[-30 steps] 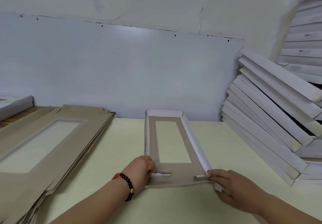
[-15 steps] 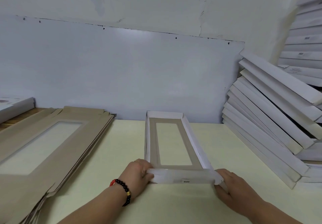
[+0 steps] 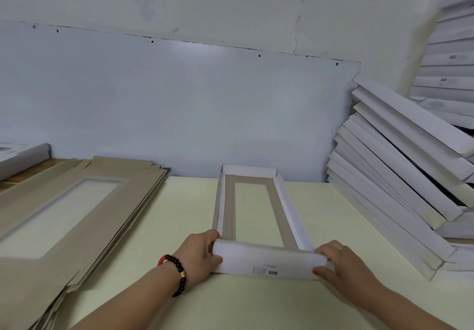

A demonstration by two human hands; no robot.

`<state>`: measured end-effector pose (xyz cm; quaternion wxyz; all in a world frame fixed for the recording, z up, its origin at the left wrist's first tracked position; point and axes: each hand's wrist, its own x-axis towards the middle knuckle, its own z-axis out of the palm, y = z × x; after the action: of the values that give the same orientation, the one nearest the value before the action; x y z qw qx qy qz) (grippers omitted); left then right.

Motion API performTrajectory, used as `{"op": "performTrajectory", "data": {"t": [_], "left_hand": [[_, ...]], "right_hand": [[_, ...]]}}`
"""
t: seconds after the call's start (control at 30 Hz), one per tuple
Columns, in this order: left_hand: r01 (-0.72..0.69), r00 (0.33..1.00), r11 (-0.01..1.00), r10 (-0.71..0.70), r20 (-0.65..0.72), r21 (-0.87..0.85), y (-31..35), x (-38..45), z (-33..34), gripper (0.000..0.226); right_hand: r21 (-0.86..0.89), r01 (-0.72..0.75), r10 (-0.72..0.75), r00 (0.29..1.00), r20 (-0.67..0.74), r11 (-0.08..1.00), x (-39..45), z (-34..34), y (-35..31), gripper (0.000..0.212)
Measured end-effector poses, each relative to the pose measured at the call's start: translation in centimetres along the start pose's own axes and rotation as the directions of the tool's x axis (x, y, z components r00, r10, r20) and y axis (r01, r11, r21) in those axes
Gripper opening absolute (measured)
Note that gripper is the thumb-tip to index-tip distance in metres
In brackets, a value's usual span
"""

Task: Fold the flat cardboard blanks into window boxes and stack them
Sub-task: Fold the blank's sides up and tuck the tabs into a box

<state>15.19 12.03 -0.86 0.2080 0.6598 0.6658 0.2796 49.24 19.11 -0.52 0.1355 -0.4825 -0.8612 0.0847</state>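
Head view: left hand (image 3: pixel 201 252) grips near-left corner of window box (image 3: pixel 259 216), fingers curled over end flap (image 3: pixel 268 261); right hand (image 3: pixel 338 261) grips near-right corner likewise. Flap stands raised, white face toward camera, fold not fully tucked. Box lies at table (image 3: pixel 179 227) centre, long walls and far end already upright. Remaining, by judgement: seat near flap, move box to stack. Finished boxes (image 3: pixel 400 175) lean at right; many flat blanks (image 3: pixel 64 209) wait at left, so task far from complete.
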Motion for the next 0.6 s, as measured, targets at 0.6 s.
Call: {"op": "performTrajectory", "data": {"t": [0.6], "left_hand": [[-0.024,1.0,0.999,0.024,-0.018,0.039,0.1,0.0,0.5,0.011]], "right_hand": [[0.316,-0.079,0.114,0.989,-0.095,0.945,0.0,1.2,-1.3,0.02]]}}
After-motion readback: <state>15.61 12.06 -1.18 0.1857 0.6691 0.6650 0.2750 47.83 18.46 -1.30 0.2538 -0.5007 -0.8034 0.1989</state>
